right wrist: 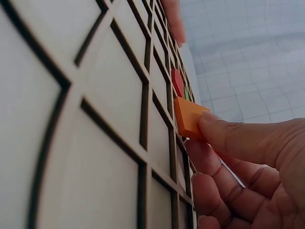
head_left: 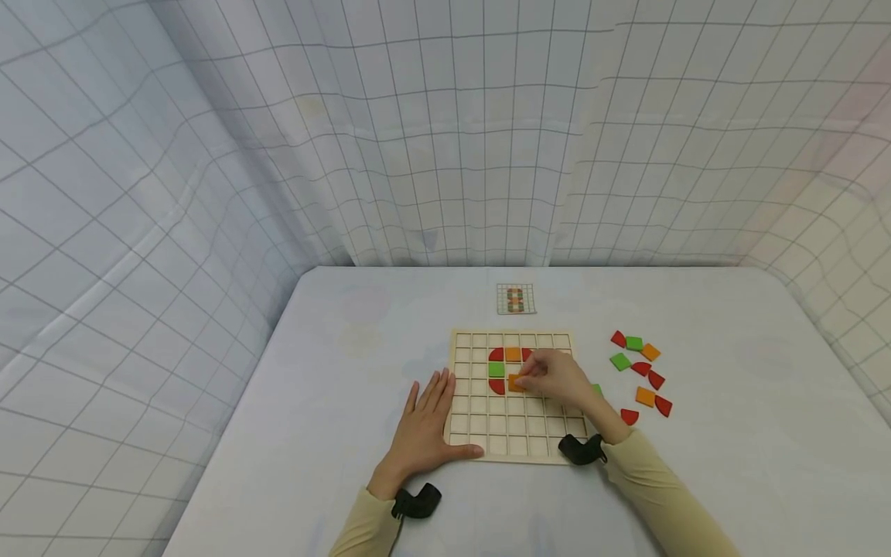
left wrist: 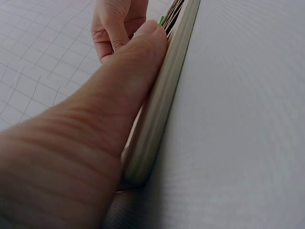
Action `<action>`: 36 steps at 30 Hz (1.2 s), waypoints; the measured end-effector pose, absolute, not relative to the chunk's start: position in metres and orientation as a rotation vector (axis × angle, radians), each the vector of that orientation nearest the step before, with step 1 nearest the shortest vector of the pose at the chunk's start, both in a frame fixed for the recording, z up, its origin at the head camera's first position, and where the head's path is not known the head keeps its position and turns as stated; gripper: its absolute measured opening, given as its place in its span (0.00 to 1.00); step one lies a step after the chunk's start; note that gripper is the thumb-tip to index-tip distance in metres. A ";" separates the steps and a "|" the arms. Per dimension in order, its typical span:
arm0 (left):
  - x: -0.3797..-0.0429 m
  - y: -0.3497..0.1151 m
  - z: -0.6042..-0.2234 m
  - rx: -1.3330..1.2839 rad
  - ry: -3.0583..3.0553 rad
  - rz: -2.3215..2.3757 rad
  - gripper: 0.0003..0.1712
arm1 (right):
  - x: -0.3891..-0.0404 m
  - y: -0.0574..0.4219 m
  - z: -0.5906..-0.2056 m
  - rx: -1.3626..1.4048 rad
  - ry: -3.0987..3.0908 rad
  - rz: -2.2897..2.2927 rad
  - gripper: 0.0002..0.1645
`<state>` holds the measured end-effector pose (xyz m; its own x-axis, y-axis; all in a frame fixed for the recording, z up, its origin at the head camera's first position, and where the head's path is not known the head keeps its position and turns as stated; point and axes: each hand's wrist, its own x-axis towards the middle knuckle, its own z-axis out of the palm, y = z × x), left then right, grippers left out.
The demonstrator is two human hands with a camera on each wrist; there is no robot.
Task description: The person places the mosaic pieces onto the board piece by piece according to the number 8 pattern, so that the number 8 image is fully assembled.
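A wooden grid board (head_left: 497, 447) lies on the white table, its cells framed by raised strips. My right hand (head_left: 557, 377) pinches an orange square tile (right wrist: 188, 117) between thumb and fingers, over the grid's middle. Beside that tile sit a red quarter-circle tile (head_left: 496, 386) and a green square tile (head_left: 496, 369), both in cells. In the top row another orange square (head_left: 513, 354) lies between two red quarter-circles, the right one partly behind my hand. My left hand (head_left: 421, 433) rests at the board's lower left corner, fingers along the left edge, thumb on the front rim.
Right of the board lie several loose tiles: red quarter-circles (head_left: 657, 380), green squares (head_left: 620, 361) and orange squares (head_left: 645, 397). A small pattern card (head_left: 516, 299) lies behind the board. White gridded curtains (head_left: 452, 155) stand round the table (head_left: 334, 371).
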<state>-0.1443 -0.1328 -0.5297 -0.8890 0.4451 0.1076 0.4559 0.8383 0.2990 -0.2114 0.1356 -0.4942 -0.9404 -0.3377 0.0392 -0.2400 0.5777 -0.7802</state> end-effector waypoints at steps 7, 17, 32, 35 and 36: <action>-0.144 -0.133 -0.530 -0.733 -2.975 -0.498 0.69 | -0.212 0.133 -0.492 -0.465 2.657 -1.272 0.07; -0.144 -0.132 -0.528 -0.734 -2.979 -0.507 0.69 | -0.211 0.132 -0.492 -0.420 2.680 -1.251 0.06; -0.145 -0.132 -0.529 -0.742 -2.966 -0.491 0.69 | -0.207 0.152 -0.489 -0.393 2.843 -1.237 0.05; -0.145 -0.133 -0.530 -0.742 -2.961 -0.490 0.69 | -0.208 0.171 -0.486 -0.318 2.908 -1.231 0.08; -0.145 -0.133 -0.529 -0.742 -2.959 -0.491 0.69 | -0.208 0.177 -0.485 -0.280 2.933 -1.217 0.09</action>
<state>-0.1447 -0.1329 -0.5294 -0.8833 0.4516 0.1262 0.4681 0.8340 0.2920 -0.2077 0.1775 -0.4848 -0.9835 -0.1439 0.1097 -0.1793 0.6932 -0.6981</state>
